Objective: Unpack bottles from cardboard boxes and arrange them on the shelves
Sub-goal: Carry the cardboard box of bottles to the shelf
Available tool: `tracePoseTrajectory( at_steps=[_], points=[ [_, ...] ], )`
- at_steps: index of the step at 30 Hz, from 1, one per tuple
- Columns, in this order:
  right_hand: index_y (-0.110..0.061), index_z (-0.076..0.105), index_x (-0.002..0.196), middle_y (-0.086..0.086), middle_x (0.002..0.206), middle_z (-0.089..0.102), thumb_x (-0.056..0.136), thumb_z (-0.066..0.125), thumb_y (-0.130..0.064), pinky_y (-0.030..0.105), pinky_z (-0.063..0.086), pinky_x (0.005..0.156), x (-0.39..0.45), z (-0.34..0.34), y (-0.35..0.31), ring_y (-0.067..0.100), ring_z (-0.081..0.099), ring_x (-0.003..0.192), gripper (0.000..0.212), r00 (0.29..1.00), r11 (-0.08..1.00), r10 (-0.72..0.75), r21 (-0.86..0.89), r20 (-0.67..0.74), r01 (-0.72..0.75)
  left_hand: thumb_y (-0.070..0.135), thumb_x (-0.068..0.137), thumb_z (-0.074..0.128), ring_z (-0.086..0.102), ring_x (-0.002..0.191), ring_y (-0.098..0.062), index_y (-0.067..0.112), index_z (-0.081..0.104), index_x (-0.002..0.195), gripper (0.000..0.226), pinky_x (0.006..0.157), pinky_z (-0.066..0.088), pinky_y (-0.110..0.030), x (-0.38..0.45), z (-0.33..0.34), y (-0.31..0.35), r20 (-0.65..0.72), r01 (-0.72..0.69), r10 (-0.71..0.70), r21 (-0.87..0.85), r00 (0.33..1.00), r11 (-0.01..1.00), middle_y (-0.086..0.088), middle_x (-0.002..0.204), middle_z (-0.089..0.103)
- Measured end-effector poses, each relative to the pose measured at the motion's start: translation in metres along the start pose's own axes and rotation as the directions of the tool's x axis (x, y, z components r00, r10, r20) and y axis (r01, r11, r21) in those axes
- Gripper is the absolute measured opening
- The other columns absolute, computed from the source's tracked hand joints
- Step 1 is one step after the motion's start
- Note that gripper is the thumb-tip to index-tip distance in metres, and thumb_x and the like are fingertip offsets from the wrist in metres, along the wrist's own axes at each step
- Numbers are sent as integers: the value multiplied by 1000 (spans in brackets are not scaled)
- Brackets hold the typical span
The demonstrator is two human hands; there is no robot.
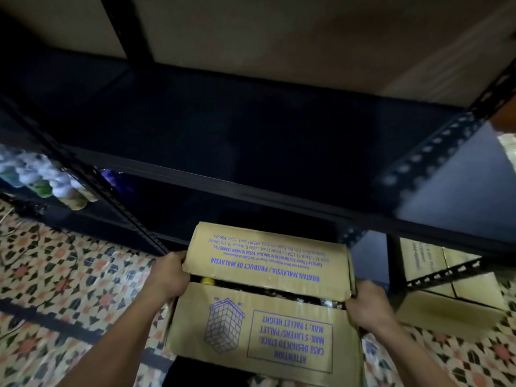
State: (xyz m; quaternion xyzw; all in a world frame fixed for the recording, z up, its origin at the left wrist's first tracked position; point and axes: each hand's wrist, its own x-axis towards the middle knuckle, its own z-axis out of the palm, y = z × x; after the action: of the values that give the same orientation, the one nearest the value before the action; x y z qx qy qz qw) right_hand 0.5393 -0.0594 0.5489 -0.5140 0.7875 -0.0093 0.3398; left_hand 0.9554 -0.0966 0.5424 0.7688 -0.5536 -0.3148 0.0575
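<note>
One brown cardboard box (262, 311) with purple print, flaps partly parted, is held between two hands. The left hand (170, 275) curls its fingers over the left edge; the right hand (368, 303) grips the right edge. One yellow bottle cap (207, 281) shows inside the gap. The black metal shelf (251, 185) lies beyond the fingers.

There is only one view, from a wide-angle camera on the person's head. It looks forward and down, close above the brown cardboard box (265, 300), and faces the black metal shelves (251, 188) just behind it.
</note>
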Motion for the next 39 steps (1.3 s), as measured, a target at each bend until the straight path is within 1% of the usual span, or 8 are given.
tracePoseTrajectory(
  at_steps=[3,7,11,17,22,27,35,39],
  points=[
    [-11,66,76,5,82,69,86,65,-12,29,51,67,-9,12,5,23,67,81,10,999,999,32,-10,19,-32,6,80,72,70,98,-25,25,74,120,44,71,49,-26,1,4,-9,36,-14,13,2,999,1000,-2,103,77],
    [-22,53,58,2,73,65,85,64,-7,27,41,63,-22,36,-3,25,66,80,33,997,997,71,0,8,-71,9,78,77,71,89,-17,26,75,113,40,74,59,-32,14,4,-28,88,-32,34,-22,996,999,8,94,76],
    [-19,59,65,-1,73,66,85,63,-11,28,40,58,-22,71,-17,23,68,78,22,995,995,101,16,-15,-101,10,84,75,58,73,3,28,73,104,28,55,44,-13,37,9,-56,134,-97,101,-41,986,994,15,85,70],
    [-20,66,85,4,89,71,88,65,-15,27,44,60,-11,141,-23,21,63,78,6,987,987,160,16,-23,-159,0,83,67,66,78,-15,16,76,101,25,65,55,-30,73,35,-105,133,-97,95,7,987,995,0,87,75],
    [-14,68,79,-1,69,62,86,65,-11,26,40,52,40,227,8,17,58,63,8,989,988,151,23,-9,-150,6,89,60,68,98,-31,13,72,109,24,77,53,-35,107,106,-154,175,-33,38,-26,984,999,-10,105,74],
    [-5,71,85,8,72,66,85,68,-8,26,38,52,122,328,56,23,60,65,4,987,987,158,29,14,-158,16,85,60,67,105,-35,14,73,118,35,81,54,-37,160,206,-211,189,-47,55,-46,980,998,-12,111,74],
    [-5,73,89,13,84,69,87,67,-11,31,49,65,236,448,99,27,61,74,8,976,976,216,-17,32,-215,8,91,63,66,102,-34,6,70,115,25,73,47,-35,248,339,-274,186,25,-26,8,982,1000,-16,111,71],
    [-3,73,96,17,95,71,89,66,-12,32,46,68,269,486,113,32,65,86,13,975,976,219,0,25,-219,4,90,63,59,85,-26,5,71,112,23,69,43,-32,278,380,-292,201,28,-39,60,979,998,-15,102,70]
  ],
)
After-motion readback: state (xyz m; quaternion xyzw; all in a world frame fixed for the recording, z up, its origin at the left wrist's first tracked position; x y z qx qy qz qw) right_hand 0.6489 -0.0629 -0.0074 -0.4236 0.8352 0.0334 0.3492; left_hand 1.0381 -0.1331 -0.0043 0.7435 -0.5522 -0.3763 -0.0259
